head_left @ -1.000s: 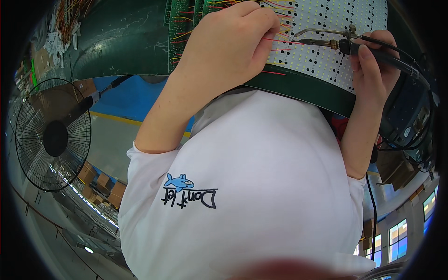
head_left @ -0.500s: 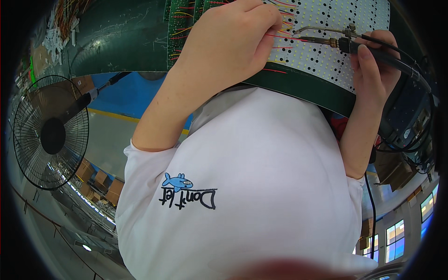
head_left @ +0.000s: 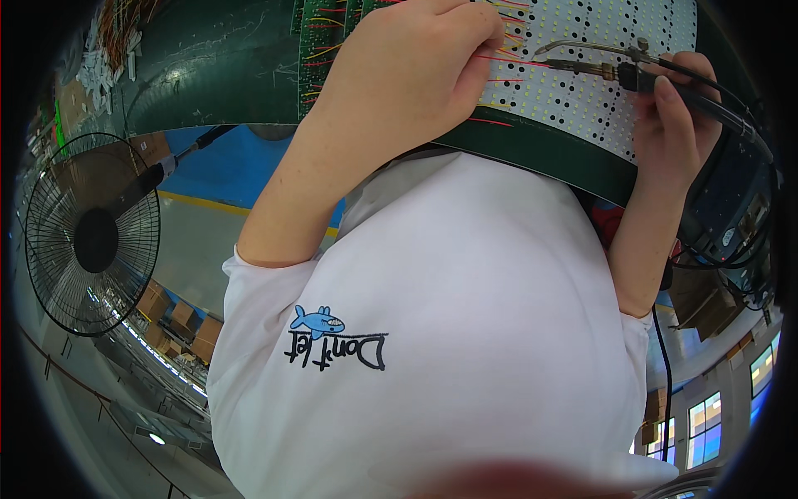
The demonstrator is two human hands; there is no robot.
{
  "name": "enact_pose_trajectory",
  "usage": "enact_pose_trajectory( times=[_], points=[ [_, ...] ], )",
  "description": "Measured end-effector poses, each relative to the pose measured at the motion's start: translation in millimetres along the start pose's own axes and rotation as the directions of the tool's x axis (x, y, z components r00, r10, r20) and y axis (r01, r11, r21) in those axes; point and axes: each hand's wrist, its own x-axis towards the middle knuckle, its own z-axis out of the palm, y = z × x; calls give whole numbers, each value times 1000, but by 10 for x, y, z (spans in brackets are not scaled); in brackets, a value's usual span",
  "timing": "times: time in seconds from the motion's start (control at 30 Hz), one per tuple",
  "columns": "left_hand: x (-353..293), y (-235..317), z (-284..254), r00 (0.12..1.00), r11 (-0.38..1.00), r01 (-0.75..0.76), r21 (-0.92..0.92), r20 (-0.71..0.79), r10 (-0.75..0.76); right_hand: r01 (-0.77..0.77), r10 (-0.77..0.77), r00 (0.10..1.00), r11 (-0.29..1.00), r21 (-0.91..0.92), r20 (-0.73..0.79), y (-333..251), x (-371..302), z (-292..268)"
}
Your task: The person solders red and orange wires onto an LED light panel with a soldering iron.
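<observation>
Soldering iron (head_left: 632, 78) extends left over a white board (head_left: 573, 106) at far right, gripped by the curled right hand (head_left: 677, 125); the left hand (head_left: 428, 71), fingers together, pinches a red wire (head_left: 514, 60) near the iron's tip.

"What's the bench (head_left: 208, 75) like?"
"Dark green, scuffed at left."
"And on it?"
"A pale dotted panel (head_left: 582, 100), right of green circuit boards (head_left: 312, 51) with red and yellow wires (head_left: 331, 22); one red wire (head_left: 490, 122) crosses the front edge."
</observation>
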Motion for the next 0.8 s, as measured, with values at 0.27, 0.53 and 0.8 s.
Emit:
enact_pose_trajectory(
  times=[0.27, 0.53, 0.8],
  points=[
    [-11, -8, -1, 993, 957, -118, -264, -57, 107, 10, -8, 1000, 993, 118, -12, 10, 22, -178],
    [-85, -48, 52, 973, 974, -210, -83, -112, 200, 23, -21, 1000, 987, 158, -11, -7, 18, -178],
    [-47, 68, 34, 994, 990, -112, 82, -10, 113, 22, -7, 992, 993, 115, -129, -74, -10, -75]
  ],
)
